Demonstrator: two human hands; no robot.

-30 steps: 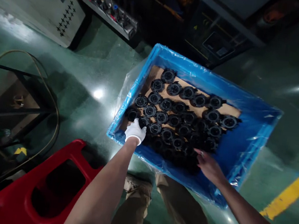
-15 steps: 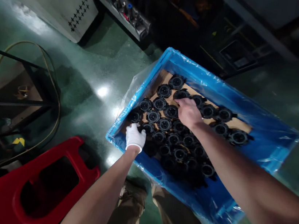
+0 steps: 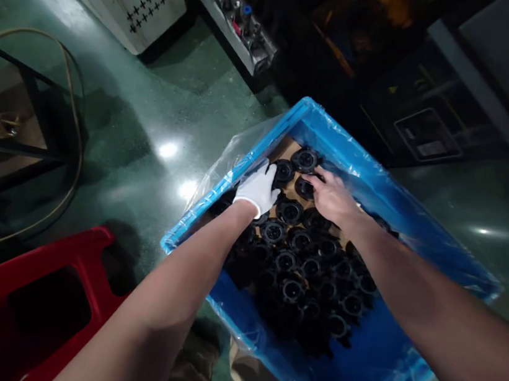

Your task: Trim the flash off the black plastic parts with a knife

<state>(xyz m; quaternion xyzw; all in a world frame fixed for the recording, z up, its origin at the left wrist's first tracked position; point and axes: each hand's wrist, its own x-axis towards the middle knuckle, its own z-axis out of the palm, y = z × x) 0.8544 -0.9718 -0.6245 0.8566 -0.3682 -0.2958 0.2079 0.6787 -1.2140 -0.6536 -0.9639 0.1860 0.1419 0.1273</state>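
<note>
Both hands have shifted up to the far corner of the crate (image 3: 357, 157). Red moulded stool (image 3: 35, 287), far left. White-gloved left hand (image 3: 258, 188) covers black parts (image 3: 292, 289); grip hidden. Bare right hand (image 3: 331, 195): fingertips rest on one, clamp unclear. Parts round, ribbed, rowed on cardboard (image 3: 288, 151); blue crate film-lined, likely against dust.

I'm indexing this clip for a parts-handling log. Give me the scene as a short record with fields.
Floor: green floor, glossy
Container: blue crate, lined with clear plastic, cardboard sheet inside
Contents: black round parts, packed in rows
Left: left hand, white glove, on parts near the crate's far corner
Right: right hand, bare, fingertips on a part
Nearby: red plastic object, lower left
</note>
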